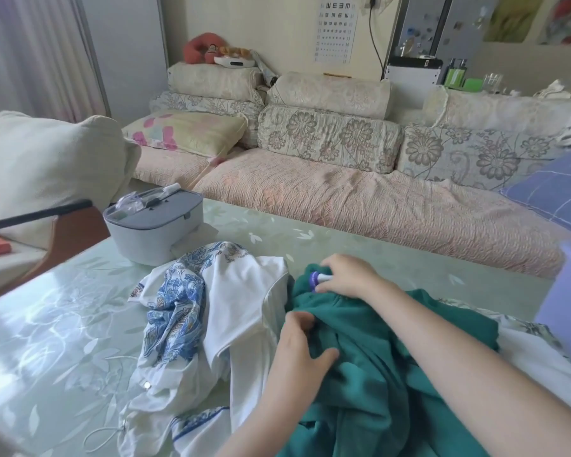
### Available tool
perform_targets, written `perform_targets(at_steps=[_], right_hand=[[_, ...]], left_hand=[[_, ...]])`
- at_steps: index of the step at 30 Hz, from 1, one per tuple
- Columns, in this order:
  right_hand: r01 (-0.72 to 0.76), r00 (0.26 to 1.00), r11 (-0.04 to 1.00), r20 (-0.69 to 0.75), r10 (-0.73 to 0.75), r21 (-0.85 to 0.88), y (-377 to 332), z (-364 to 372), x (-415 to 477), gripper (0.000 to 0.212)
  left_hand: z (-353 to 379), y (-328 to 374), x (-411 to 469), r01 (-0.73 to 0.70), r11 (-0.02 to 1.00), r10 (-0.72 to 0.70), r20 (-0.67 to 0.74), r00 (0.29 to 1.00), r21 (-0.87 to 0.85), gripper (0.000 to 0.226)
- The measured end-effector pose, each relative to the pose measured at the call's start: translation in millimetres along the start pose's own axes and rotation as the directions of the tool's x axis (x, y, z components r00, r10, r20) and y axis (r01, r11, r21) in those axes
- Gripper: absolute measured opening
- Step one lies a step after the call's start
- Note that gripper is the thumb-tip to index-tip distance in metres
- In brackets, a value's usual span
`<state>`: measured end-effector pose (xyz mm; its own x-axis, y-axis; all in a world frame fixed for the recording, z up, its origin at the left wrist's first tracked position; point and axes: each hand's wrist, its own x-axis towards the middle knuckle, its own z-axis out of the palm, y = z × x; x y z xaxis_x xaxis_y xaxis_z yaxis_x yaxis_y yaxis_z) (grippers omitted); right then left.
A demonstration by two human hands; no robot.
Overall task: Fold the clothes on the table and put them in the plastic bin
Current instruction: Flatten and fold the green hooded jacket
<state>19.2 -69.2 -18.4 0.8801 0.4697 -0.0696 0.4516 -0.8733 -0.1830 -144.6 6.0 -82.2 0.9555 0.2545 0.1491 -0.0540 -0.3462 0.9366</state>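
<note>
Containers first. A grey lidded case (152,222) stands on the far left part of the table (63,324), lid down, with a crumpled clear wrapper and a white tube-like item lying on top. What is inside the case cannot be seen. The purple plastic bin (567,308) shows only as one wall at the right edge of the table, and I cannot tell what it holds.

The clothes are in a loose pile on the near half of the table, all unfolded. The green garment (376,357) lies bunched under both my forearms, its left edge overlapping the white and blue-patterned garment (211,308). That one is heaped just in front of the grey case, touching its base.

My left hand (297,351) rests on the green garment, fingers curled into a fold of it and thumb spread across the cloth. My right hand (346,275) is at the garment's far edge, fingers curled round a small purple-and-white object (318,278) (I cannot tell what kind).

A white cord (103,433) trails from the pale cloth near the table's front edge. A sofa (343,192) with floral cushions runs along the far side of the table. A cushioned chair (47,166) stands at the left corner.
</note>
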Motion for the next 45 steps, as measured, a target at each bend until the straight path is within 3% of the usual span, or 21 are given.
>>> perform_targets(at_steps=[4, 8, 12, 15, 17, 19, 23, 24, 25, 26, 28, 29, 30, 31, 34, 37, 42, 45], right_hand=[[-0.116, 0.956, 0.938, -0.220, 0.194, 0.325, 45, -20, -34, 0.023], [0.011, 0.910, 0.715, -0.303, 0.282, 0.699, 86, -19, -72, 0.012], [0.004, 0.927, 0.602, -0.229, 0.298, 0.798, 100, -11, -94, 0.013], [0.015, 0.925, 0.532, -0.214, 0.314, 0.847, 113, -14, -94, 0.013], [0.098, 0.891, 0.531, -0.312, 0.330, 0.842, 116, -22, -88, 0.011], [0.197, 0.811, 0.542, -0.446, 0.378, 0.817, 112, -36, -80, 0.010], [0.349, 0.490, 0.648, -0.721, 0.490, 0.677, 93, -73, -56, 0.007], [0.342, 0.457, 0.682, -0.749, 0.480, 0.646, 91, -76, -49, 0.006], [0.292, 0.499, 0.700, -0.728, 0.469, 0.651, 90, -77, -42, 0.008], [0.200, 0.617, 0.690, -0.637, 0.463, 0.695, 92, -72, -36, 0.015], [-0.061, 0.899, 0.658, -0.245, 0.362, 0.751, 100, -52, -27, 0.044], [-0.202, 0.953, 0.684, -0.020, 0.302, 0.700, 106, -40, -28, 0.057], [-0.305, 0.950, 0.734, 0.138, 0.281, 0.606, 112, -28, -33, 0.065], [-0.344, 0.939, 0.785, 0.199, 0.280, 0.516, 120, -19, -40, 0.067], [-0.330, 0.940, 0.881, 0.197, 0.277, 0.339, 144, -3, -56, 0.058], [-0.372, 0.897, 0.918, 0.308, 0.317, 0.138, 155, 2, -67, 0.062], [-0.393, 0.891, 0.915, 0.284, 0.355, 0.090, 160, 19, -74, 0.072], [-0.493, 0.856, 0.869, 0.203, 0.475, 0.050, 173, 26, -80, 0.088]], left_hand=[[5, 15, 7, 0.072, 0.959, -0.073, 0.005, 0.997, -0.273, 0.051], [11, 35, 34, 0.142, 0.862, -0.121, 0.075, 0.990, -0.487, 0.053], [31, 50, 58, 0.248, 0.763, -0.180, 0.172, 0.969, -0.598, 0.052], [40, 54, 78, 0.132, 0.838, -0.152, 0.006, 0.988, -0.530, 0.049], [38, 62, 100, 0.022, 0.884, -0.078, -0.101, 0.992, -0.467, 0.049], [36, 78, 128, -0.108, 0.921, 0.045, -0.174, 0.984, -0.374, 0.051], [32, 139, 172, -0.405, 0.910, 0.352, -0.343, 0.871, -0.093, 0.053], [32, 151, 179, -0.442, 0.896, 0.404, -0.351, 0.845, -0.031, 0.057], [32, 157, 186, -0.453, 0.890, 0.445, -0.328, 0.834, 0.055, 0.061], [33, 154, 191, -0.424, 0.885, 0.463, -0.264, 0.846, 0.193, 0.068], [36, 126, 195, -0.231, 0.800, 0.335, -0.094, 0.937, 0.554, 0.088], [37, 105, 191, -0.123, 0.719, 0.212, -0.047, 0.976, 0.684, 0.093], [37, 86, 184, -0.066, 0.650, 0.112, -0.009, 0.994, 0.757, 0.090], [36, 68, 174, -0.068, 0.613, 0.050, 0.047, 0.998, 0.787, 0.081], [35, 24, 141, -0.187, 0.584, -0.091, 0.292, 0.952, 0.790, 0.055], [37, -4, 112, -0.260, 0.502, -0.262, 0.432, 0.863, 0.825, 0.069], [37, -23, 106, -0.228, 0.395, -0.333, 0.370, 0.867, 0.890, 0.074], [40, -23, 107, -0.204, 0.407, -0.333, 0.353, 0.874, 0.890, 0.069]])
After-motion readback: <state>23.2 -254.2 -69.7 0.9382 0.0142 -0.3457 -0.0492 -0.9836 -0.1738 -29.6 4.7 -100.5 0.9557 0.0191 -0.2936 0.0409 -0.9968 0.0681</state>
